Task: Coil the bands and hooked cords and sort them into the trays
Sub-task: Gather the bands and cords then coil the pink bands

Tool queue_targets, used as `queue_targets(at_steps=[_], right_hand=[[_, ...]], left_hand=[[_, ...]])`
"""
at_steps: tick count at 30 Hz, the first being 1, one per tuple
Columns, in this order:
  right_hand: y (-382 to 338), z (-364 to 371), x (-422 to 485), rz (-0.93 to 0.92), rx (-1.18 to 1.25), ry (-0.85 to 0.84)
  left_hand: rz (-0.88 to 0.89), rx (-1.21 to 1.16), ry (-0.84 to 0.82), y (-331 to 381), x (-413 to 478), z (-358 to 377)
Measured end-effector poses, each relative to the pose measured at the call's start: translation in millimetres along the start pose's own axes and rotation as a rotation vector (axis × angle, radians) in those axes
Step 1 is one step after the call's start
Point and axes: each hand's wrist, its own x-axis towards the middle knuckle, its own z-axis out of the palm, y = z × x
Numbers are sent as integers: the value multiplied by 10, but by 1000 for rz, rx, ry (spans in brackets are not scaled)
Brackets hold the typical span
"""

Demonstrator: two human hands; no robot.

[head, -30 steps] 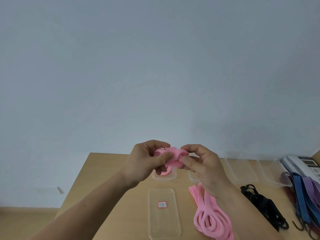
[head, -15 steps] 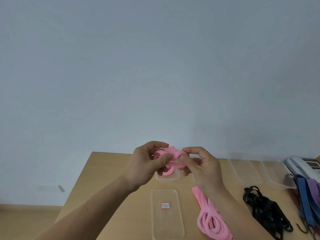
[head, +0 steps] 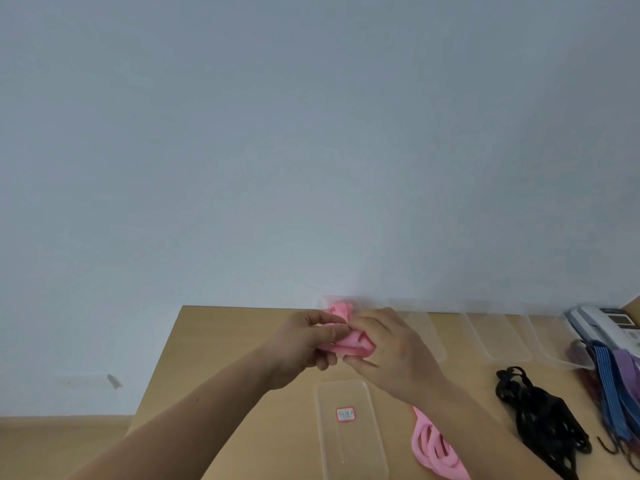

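Note:
Both hands hold a coiled pink band [head: 353,345] just above the far middle of the wooden table [head: 221,362]. My left hand [head: 304,344] pinches its left side and my right hand [head: 391,344] wraps its right side, so most of the coil is hidden. Behind the hands a clear tray [head: 327,303] by the wall holds more pink band [head: 337,311]. Several loose pink bands [head: 433,448] lie under my right forearm. A black pile of bands [head: 540,420] and blue and purple hooked cords [head: 620,382] lie at the right.
A clear lid with a red-edged label [head: 346,427] lies flat in front of the hands. Further clear trays [head: 495,337] line the wall to the right. A white desk phone [head: 602,323] sits at the far right corner. The table's left edge drops off past my left forearm.
Both hands have come down toward the table with the pink band, and my right hand has closed further over the coil. The view has shifted slightly.

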Motion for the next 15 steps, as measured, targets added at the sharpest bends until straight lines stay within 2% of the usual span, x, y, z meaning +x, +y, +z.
queue_targets(at_steps=[5, 8, 11, 15], right_hand=[[123, 196, -62, 5, -125, -47], [279, 296, -206, 136, -74, -121], [543, 392, -262, 254, -46, -229], [875, 592, -148, 254, -9, -352]], left_hand=[[-102, 41, -4, -184, 188, -108], [-170, 126, 113, -329, 314, -196], [-236, 332, 257, -500, 464, -309], [-277, 494, 333, -689, 653, -269]])
